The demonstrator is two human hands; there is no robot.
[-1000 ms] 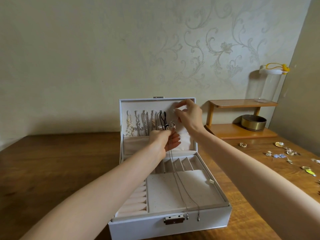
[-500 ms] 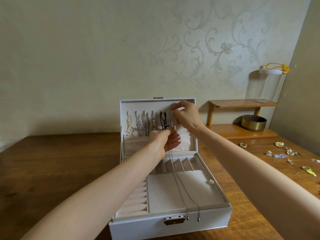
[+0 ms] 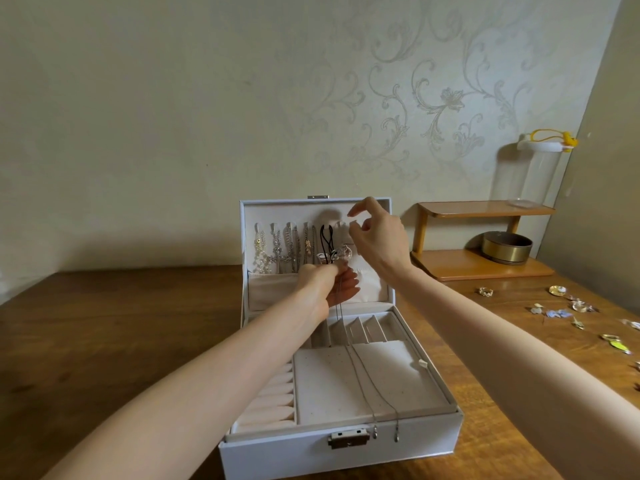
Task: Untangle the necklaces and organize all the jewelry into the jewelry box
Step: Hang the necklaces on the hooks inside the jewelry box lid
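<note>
We see the white jewelry box (image 3: 277,455) open on the wooden table (image 3: 104,323), mid-frame, w/ its lid (image 3: 311,211) standing upright at the back. Inside the lid a row of necklaces (image 3: 277,247) hangs from hooks, and a black cord (image 3: 326,237) is at the right end of the row. Their lower ends drop behind the lid's fabric pocket (image 3: 273,289).

Our L hand (image 3: 325,285) is up in front of the lid. Its thumb & fingers are curled, pinching a thin silver chain (image 3: 363,386) just below its pendant (image 3: 341,254), which sits beside the black cord's lower part. From the hand the chain runs down in two strands over the back slots (image 3: 367,330) and the flat speckled pad (image 3: 322,393). Its two ends (image 3: 396,434) hang over the box's front edge, just beside the latch (image 3: 348,439). Ring rolls (image 3: 270,403) fill the box's left side.

Our R hand (image 3: 377,237) is at the lid's top right, next to a pale hook (image 3: 341,225). Forefinger & thumb are apart, the other fingers loosely curled, and nothing is visible in its grip.

On the table to the right lies loose jewelry (image 3: 557,311), scattered, incl. a ring (image 3: 485,291), well apart from the box. Behind it stands a small wooden shelf (image 3: 485,209) w/ a clear jar (image 3: 533,174) on top and a brass-coloured tin (image 3: 506,247) on the lower tier.
</note>
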